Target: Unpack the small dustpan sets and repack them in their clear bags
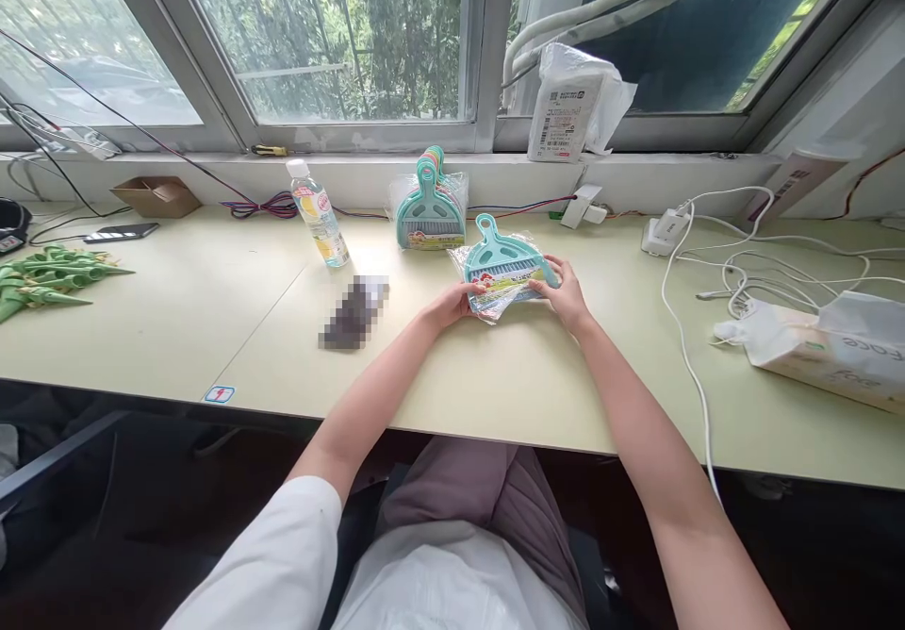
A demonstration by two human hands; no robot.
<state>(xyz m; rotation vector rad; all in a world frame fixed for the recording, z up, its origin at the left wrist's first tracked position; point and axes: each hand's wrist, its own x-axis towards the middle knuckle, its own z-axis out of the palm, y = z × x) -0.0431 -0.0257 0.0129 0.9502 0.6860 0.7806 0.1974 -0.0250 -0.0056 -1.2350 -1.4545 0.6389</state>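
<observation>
Between my two hands is a teal mini dustpan and brush set [503, 260] in clear plastic wrap, its handle loop pointing away from me. My left hand [456, 304] grips its lower left corner, and my right hand [562, 290] grips its right side with the thumb on the front. A colourful label crosses the bristles. Just behind stands a group of similar wrapped dustpan and brush sets [430, 210], with teal at the front and other colours showing at the handles.
Left of my hands are a clear bottle [320, 215] and a pixelated dark object [354, 312]. Farther left lie green woven items [53, 281], a phone [122, 232] and a cardboard box [156, 196]. White cables [749, 267] and a tissue pack [830, 342] occupy the right.
</observation>
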